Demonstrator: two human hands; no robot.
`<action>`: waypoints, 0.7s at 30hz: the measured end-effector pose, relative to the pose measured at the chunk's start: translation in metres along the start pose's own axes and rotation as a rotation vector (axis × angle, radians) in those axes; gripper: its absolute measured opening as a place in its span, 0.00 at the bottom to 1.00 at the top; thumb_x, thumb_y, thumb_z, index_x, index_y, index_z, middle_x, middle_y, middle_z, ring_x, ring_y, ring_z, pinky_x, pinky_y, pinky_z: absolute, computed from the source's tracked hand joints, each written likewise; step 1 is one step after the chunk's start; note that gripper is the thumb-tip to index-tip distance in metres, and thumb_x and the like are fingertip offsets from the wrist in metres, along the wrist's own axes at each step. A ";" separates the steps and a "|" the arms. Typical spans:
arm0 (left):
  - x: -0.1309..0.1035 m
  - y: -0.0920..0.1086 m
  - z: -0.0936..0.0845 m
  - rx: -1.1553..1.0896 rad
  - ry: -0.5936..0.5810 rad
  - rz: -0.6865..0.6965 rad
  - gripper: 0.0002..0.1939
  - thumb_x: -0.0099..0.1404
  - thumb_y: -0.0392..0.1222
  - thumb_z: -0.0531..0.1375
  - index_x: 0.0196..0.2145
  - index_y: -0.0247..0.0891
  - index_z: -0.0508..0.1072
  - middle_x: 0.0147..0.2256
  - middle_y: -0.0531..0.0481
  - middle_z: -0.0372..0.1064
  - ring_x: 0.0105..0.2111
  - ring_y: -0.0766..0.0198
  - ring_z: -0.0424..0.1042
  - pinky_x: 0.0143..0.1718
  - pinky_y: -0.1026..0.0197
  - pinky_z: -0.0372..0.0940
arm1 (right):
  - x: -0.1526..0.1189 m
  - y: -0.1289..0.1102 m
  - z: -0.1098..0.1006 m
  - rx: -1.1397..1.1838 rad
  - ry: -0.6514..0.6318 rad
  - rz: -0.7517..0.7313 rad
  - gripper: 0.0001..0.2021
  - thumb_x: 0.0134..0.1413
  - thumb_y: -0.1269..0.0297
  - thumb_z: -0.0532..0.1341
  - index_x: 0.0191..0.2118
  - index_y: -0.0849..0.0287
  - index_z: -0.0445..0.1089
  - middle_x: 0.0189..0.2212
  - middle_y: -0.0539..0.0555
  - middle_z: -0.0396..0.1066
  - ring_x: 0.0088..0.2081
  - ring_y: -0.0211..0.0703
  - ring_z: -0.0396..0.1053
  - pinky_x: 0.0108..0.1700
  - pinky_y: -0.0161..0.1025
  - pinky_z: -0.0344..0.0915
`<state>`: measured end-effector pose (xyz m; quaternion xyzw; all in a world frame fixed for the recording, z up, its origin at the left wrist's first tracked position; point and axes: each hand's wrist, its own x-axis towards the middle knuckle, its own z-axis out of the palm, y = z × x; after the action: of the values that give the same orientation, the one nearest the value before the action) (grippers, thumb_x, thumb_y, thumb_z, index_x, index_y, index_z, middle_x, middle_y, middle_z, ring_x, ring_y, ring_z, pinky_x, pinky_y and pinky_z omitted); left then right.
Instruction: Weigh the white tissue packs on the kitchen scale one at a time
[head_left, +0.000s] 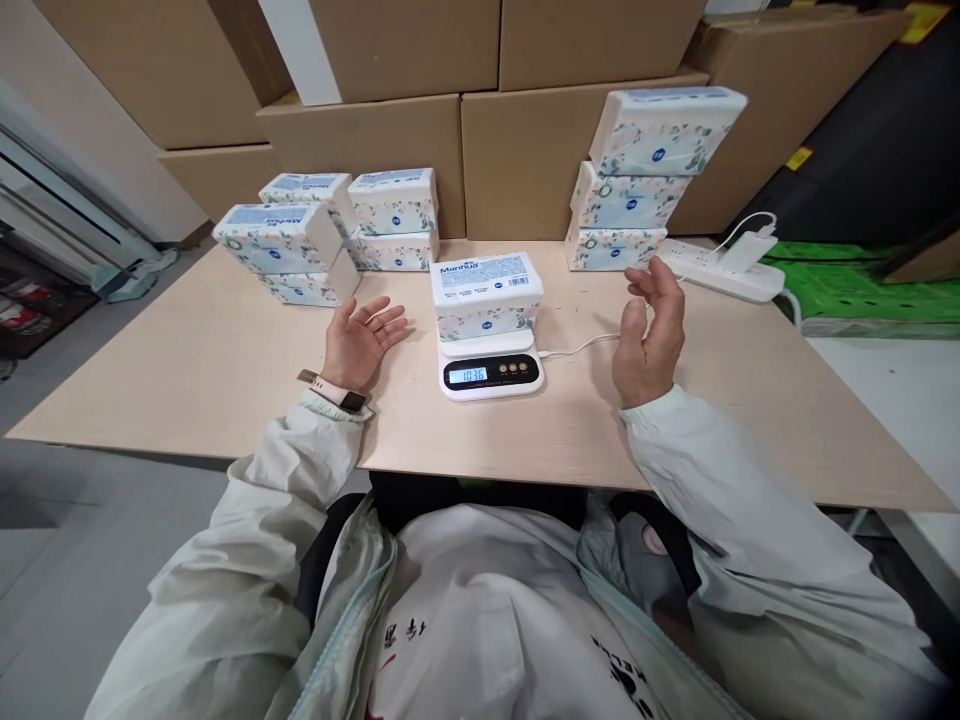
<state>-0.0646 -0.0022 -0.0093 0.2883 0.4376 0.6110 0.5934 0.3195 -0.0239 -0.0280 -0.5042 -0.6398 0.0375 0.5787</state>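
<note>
A pack of tissues (486, 295) rests on a white digital scale (492, 374), whose lit display seems to read 1036, any decimal point being unclear. To the left of the scale, my left hand (361, 342) is held palm up with its fingers apart and nothing in it. On the other side, my right hand (651, 335) hovers over the table, fingers loosely curved and thumb apart, holding nothing. Neither hand touches the pack or the scale. A white cable (581, 347) runs from the scale toward my right hand and passes behind it.
Stacked tissue packs (281, 240) stand at the back left of the wooden table (187, 370). Three more tissue packs (630, 195) form a pile at the back right, beside a white power strip (724, 270) with a plugged-in charger. Cardboard boxes (525, 160) line the back.
</note>
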 end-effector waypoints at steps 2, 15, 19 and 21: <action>-0.003 0.001 0.002 -0.006 -0.005 -0.011 0.22 0.75 0.55 0.53 0.46 0.33 0.78 0.42 0.40 0.82 0.40 0.57 0.83 0.46 0.57 0.78 | -0.003 0.005 0.002 -0.005 0.010 -0.034 0.30 0.75 0.41 0.46 0.74 0.46 0.58 0.63 0.62 0.73 0.65 0.63 0.71 0.68 0.71 0.65; -0.020 0.007 0.010 -0.041 0.032 -0.096 0.19 0.72 0.55 0.58 0.45 0.37 0.79 0.45 0.41 0.81 0.42 0.57 0.82 0.52 0.52 0.77 | -0.017 -0.004 -0.001 0.066 -0.110 0.038 0.26 0.76 0.47 0.52 0.72 0.45 0.63 0.62 0.58 0.76 0.64 0.59 0.73 0.69 0.69 0.66; -0.021 0.008 0.010 0.007 0.010 -0.087 0.20 0.71 0.58 0.60 0.45 0.39 0.80 0.46 0.41 0.82 0.44 0.54 0.82 0.55 0.48 0.77 | -0.018 -0.010 -0.003 0.039 -0.163 0.069 0.24 0.76 0.47 0.53 0.68 0.47 0.69 0.58 0.58 0.79 0.63 0.59 0.74 0.68 0.67 0.66; -0.023 0.009 0.011 0.018 0.003 -0.089 0.19 0.71 0.57 0.60 0.45 0.39 0.80 0.46 0.41 0.82 0.45 0.53 0.82 0.56 0.47 0.77 | -0.017 -0.011 -0.002 0.039 -0.193 0.088 0.22 0.76 0.47 0.53 0.65 0.47 0.73 0.57 0.57 0.81 0.62 0.58 0.74 0.67 0.66 0.67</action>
<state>-0.0565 -0.0217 0.0072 0.2729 0.4563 0.5806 0.6166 0.3111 -0.0427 -0.0324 -0.5146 -0.6689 0.1238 0.5219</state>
